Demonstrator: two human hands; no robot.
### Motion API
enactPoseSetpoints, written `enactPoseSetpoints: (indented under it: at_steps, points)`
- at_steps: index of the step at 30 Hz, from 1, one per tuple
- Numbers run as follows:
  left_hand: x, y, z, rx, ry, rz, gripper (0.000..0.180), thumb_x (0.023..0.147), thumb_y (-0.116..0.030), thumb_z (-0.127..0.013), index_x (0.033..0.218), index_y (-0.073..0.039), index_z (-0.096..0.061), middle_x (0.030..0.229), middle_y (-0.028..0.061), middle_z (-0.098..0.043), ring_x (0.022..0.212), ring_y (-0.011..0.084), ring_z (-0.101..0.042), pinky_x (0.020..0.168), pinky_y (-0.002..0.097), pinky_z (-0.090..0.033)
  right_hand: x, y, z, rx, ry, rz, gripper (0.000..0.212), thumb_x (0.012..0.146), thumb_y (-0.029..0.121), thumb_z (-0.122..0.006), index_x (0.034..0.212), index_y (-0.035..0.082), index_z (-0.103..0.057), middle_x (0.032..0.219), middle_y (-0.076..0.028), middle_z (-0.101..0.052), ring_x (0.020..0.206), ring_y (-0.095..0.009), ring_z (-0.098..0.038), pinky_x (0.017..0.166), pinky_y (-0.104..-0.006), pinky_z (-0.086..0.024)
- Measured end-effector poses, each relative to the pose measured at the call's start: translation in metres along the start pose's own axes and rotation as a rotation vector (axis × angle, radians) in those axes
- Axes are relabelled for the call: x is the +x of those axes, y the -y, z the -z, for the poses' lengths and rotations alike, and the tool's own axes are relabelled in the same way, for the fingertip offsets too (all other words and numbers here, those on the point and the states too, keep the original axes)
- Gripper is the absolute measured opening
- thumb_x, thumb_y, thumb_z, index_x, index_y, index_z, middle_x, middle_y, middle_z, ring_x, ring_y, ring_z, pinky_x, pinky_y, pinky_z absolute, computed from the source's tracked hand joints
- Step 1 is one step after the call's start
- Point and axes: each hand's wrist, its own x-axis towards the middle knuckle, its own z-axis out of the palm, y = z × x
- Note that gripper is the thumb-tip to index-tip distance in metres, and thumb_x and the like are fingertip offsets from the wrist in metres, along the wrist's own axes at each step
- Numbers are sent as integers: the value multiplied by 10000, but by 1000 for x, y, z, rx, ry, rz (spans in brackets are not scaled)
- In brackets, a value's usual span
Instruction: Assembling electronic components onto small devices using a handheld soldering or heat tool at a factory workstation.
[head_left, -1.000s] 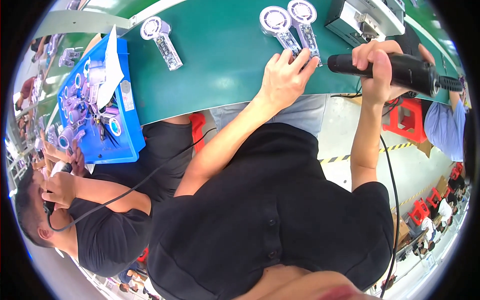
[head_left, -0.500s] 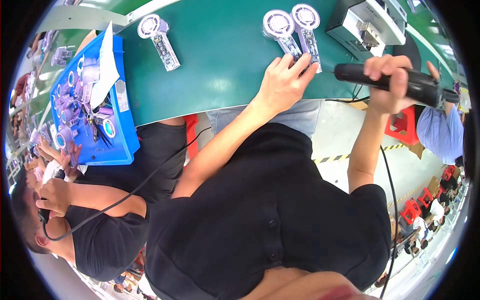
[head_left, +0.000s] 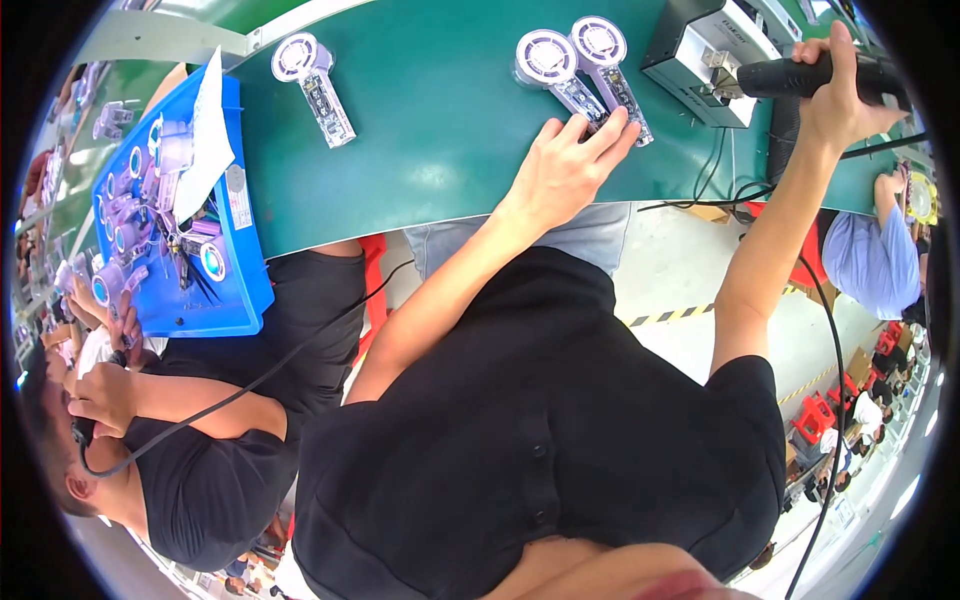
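Observation:
Two lilac handheld fans with exposed circuit boards lie close together on the green table: the left fan [head_left: 547, 58] and the right fan [head_left: 600, 42]. My left hand [head_left: 572, 172] has its fingers curled over the lower handles, steadying them against the tabletop. Which handle each finger grips is partly hidden. My right hand [head_left: 840, 105] is wrapped round a black electric screwdriver [head_left: 790, 77] held nearly level. The screwdriver's tip is at the metal pick-up part of a screw feeder box [head_left: 690, 50]. A third fan [head_left: 318, 85] lies apart, further left.
A blue bin [head_left: 255, 290] with several fan parts and a white paper [head_left: 208, 140] stands at the left. A co-worker [head_left: 215, 440] sits beside it, close to my left arm. Black cables [head_left: 745, 195] hang at the table's right edge. Red stools [head_left: 815, 415] stand behind.
My right hand has carried the screwdriver up and right, away from the fan handles to the screw feeder. My left hand stays on the fans. The view has shifted slightly.

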Motion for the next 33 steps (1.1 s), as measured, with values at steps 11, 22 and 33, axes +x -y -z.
enactPoseSetpoints:
  at_steps: [11,22,33]
  points:
    - [-1,2,-2,-2,-13,2,479,756,-51,-692,1233,-104,-673,1343,8,-600,768,180,-523,635,317,-447,-6,-32,8,123,-21,-257,304,901,41,-680,1124,27,-474,670,-89,-529,507,-189,-534,480,-354,-461]
    - [-1,1,-7,-1,-33,12,475,736,-42,-699,1206,-111,-687,1320,-23,-613,751,179,-504,632,317,-437,-99,33,-20,224,140,-286,237,907,225,-548,835,5,-497,667,-118,-479,597,-216,-491,600,-398,-454]
    - [-1,1,-7,-9,-22,18,474,740,-46,-701,1209,-113,-685,1316,-24,-611,765,182,-508,638,317,-436,-114,35,-19,230,219,-226,215,906,202,-516,845,-1,-488,652,-128,-480,584,-215,-491,591,-396,-460]
